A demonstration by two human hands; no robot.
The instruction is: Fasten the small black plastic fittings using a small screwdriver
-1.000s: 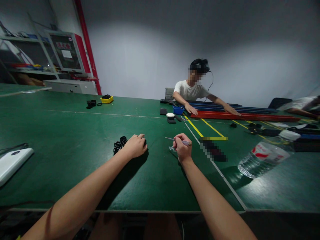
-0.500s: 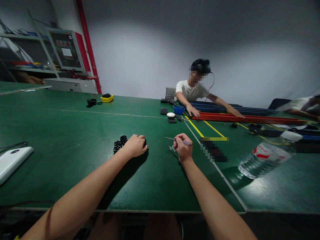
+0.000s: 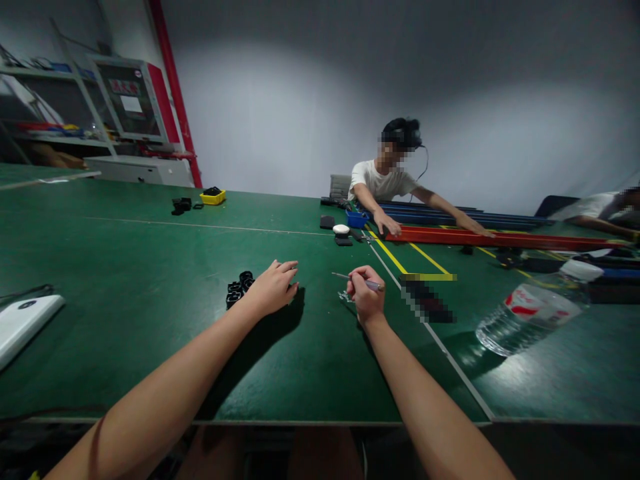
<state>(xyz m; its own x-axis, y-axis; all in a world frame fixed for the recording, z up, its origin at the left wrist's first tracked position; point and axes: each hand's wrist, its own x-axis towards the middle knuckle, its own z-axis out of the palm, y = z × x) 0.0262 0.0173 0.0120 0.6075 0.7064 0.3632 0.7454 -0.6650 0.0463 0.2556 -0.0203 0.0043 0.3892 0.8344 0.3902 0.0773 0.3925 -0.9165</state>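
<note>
My right hand (image 3: 367, 295) is closed around the handle of a thin screwdriver (image 3: 374, 286), whose metal shaft points left. Small silvery pieces, perhaps screws (image 3: 344, 297), lie on the table just below the shaft. To the left, my left hand (image 3: 275, 287) hovers over the green table (image 3: 310, 373) with its fingers stretched out and apart, and nothing shows in it. Right beside its wrist sits a cluster of black plastic parts (image 3: 240, 288), partly covered by the hand.
A tilted water bottle (image 3: 537, 310) is at the right, a white phone (image 3: 27, 327) at the left edge. Across the table a co-worker (image 3: 385, 177) has both hands on a long red rail (image 3: 500, 238). A blue bin (image 3: 357, 219) and a yellow bin (image 3: 213, 196) stand farther back.
My left hand has shifted slightly up and its fingers have spread; the dark piece seen by its fingertips no longer shows. My right hand with the screwdriver has hardly moved.
</note>
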